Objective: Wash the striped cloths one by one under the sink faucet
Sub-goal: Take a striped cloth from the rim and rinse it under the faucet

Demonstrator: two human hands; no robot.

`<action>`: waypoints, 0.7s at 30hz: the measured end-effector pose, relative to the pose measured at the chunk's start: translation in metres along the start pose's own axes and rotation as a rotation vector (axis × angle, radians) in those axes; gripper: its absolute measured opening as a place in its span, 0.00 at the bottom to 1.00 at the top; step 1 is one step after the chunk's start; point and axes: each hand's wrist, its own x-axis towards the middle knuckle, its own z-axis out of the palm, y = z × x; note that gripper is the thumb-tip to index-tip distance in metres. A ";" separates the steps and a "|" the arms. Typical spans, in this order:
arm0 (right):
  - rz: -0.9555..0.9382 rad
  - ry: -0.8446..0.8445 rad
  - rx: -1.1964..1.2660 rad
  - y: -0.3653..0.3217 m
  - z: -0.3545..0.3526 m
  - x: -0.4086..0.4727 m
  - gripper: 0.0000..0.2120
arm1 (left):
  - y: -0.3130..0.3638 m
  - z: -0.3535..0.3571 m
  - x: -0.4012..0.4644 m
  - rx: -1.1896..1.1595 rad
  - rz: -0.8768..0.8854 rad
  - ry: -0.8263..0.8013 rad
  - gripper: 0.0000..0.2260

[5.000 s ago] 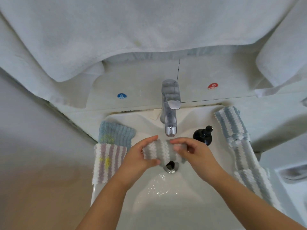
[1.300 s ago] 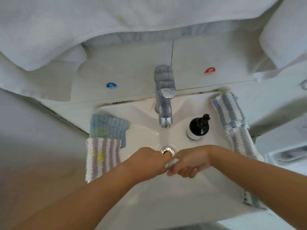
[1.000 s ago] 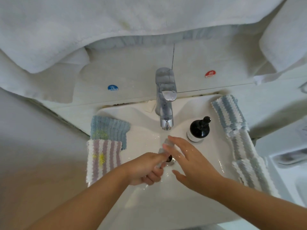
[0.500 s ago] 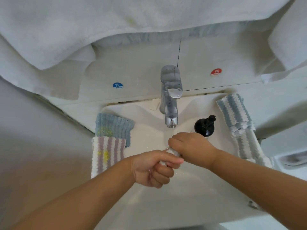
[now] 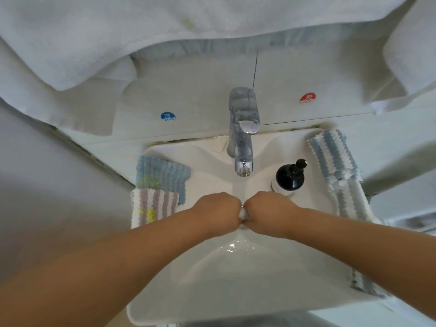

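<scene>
sink [image 5: 236,291], cloth [image 5: 243,212] bunched crosswise between fists

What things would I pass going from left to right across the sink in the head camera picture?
Purple striped cloth → left hand → wet cloth squeezed between both fists → right hand → black soap bottle → blue striped cloth.

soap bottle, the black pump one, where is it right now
In the head view the black pump bottle stands on the sink ledge right of the faucet, just beyond the right hand, with the blue-and-white striped cloth further right.
</scene>
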 end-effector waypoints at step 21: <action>0.284 -0.569 1.787 -0.029 0.007 -0.025 0.23 | -0.036 0.008 0.007 0.380 0.545 0.624 0.10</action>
